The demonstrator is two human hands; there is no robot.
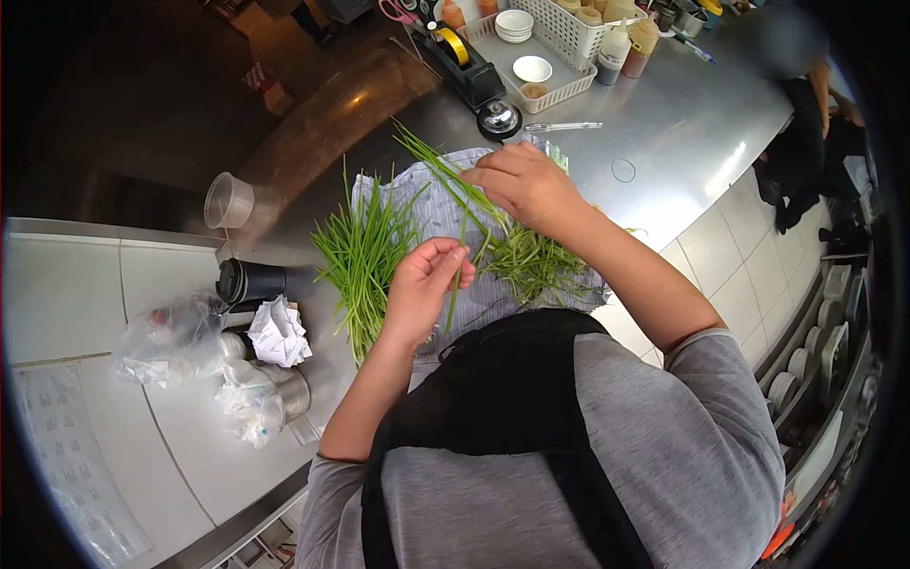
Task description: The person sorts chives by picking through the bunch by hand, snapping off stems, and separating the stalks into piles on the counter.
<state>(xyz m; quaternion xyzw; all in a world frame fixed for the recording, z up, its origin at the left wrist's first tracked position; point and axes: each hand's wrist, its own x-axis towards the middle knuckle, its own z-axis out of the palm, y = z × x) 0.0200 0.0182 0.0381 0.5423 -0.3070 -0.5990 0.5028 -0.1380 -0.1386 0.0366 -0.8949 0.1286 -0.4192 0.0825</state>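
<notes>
My left hand (431, 284) pinches a single chive stalk between thumb and fingers. My right hand (526, 185) is closed around a bunch of long green chives (427, 156) whose far ends point up and left. Both hands are above a grey striped cloth (485, 292) spread on the metal counter. To the left of my left hand lies a large pile of chives (365, 256). Below my right hand sits a looser heap of green pieces (536, 266), paler and more tangled.
A call bell (499, 119), a pen (564, 126) and a tape dispenser (464, 71) stand beyond the cloth. Farther back is a white basket (559, 95) with small dishes, beside sauce bottles (614, 52). A clear plastic cup (228, 201) and crumpled paper (278, 332) are at left.
</notes>
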